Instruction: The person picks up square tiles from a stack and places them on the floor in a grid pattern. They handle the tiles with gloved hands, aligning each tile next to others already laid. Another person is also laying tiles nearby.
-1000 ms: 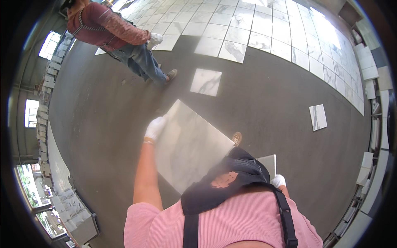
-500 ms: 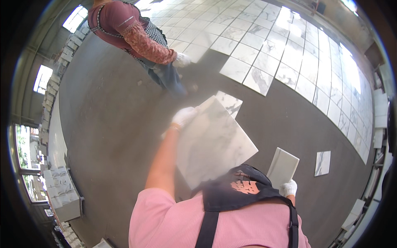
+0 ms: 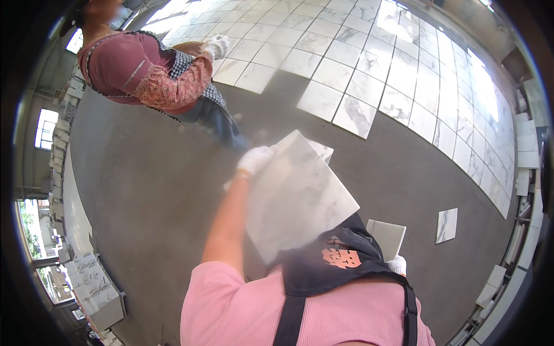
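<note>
My left hand, in a white glove, grips the upper left edge of a large square marble tile. The tile is white with grey veins and tilts in front of me, one corner pointing away. My right hand, also gloved, is low on the right at the bottom edge of a pale tile. Its fingers are partly hidden, and a dark apron bib covers part of the tile's left side. Just past the large tile, a veined tile shows only in part.
Rows of marble tiles cover the grey floor at the far side and right. One loose tile lies to the right. A co-worker stands at far left. Stacked tiles line the left; others line the right.
The pale tile in my right hand has shifted left and tilted. The co-worker has raised a gloved hand and appears farther left. My left hand keeps its hold on the large tile.
</note>
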Tool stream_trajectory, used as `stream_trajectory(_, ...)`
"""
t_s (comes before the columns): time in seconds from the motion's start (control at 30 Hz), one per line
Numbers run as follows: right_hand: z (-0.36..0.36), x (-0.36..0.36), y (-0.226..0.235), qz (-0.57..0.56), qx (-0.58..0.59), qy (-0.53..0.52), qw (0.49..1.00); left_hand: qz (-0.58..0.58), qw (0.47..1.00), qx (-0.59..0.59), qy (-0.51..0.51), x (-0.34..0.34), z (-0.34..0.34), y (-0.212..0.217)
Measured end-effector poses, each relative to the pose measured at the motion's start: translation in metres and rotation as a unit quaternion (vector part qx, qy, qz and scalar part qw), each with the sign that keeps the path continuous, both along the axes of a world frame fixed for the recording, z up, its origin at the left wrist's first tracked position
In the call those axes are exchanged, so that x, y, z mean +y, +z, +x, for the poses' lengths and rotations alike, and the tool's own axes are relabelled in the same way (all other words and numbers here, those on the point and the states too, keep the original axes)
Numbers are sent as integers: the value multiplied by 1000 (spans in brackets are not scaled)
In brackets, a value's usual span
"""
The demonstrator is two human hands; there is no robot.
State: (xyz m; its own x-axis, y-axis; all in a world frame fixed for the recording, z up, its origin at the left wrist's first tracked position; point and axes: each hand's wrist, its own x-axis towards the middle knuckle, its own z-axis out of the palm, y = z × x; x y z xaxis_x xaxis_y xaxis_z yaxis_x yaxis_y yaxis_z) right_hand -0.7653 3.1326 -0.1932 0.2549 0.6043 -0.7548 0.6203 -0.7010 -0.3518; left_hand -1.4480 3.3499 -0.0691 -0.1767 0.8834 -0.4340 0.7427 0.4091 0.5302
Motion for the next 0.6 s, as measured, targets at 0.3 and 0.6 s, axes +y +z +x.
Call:
stream_trajectory(0.3,13,50,-37,-24,-135,216,967,32,998,-6,56,-25,-40,-46)
stream_trajectory(0.6,-3,187,-16,-43,-132,270,953,-3,960,-91,266,-10,-21,-13)
